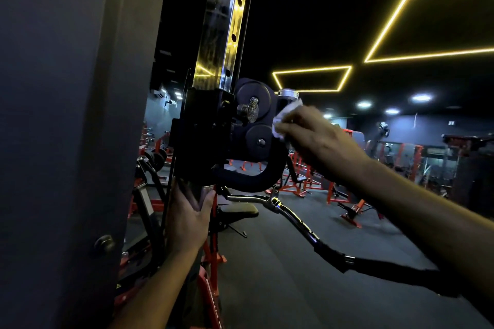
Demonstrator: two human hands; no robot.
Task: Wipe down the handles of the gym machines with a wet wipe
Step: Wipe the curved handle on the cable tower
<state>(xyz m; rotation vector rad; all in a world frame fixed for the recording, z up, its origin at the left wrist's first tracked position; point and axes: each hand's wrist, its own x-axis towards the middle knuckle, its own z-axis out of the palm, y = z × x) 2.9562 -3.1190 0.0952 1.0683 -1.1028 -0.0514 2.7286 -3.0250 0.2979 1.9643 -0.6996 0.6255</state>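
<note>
A black pulley carriage (pixel 248 125) sits on a chrome upright (pixel 224 32) of a cable machine. My right hand (pixel 318 139) holds a white wet wipe (pixel 284 117) against a black grip with a chrome cap (pixel 287 93) at the carriage's right side. Below the carriage curves a black loop handle (pixel 256 181). My left hand (pixel 189 219) grips the upright just under the carriage, thumb on its right face. A bent black bar handle (pixel 307 230) with chrome sections hangs lower right.
A dark grey panel (pixel 66 128) fills the left. Red-framed gym machines (pixel 342 195) stand across the dark floor behind. A black padded seat (pixel 238 211) is just beyond the upright. Yellow light strips (pixel 312 80) line the black ceiling.
</note>
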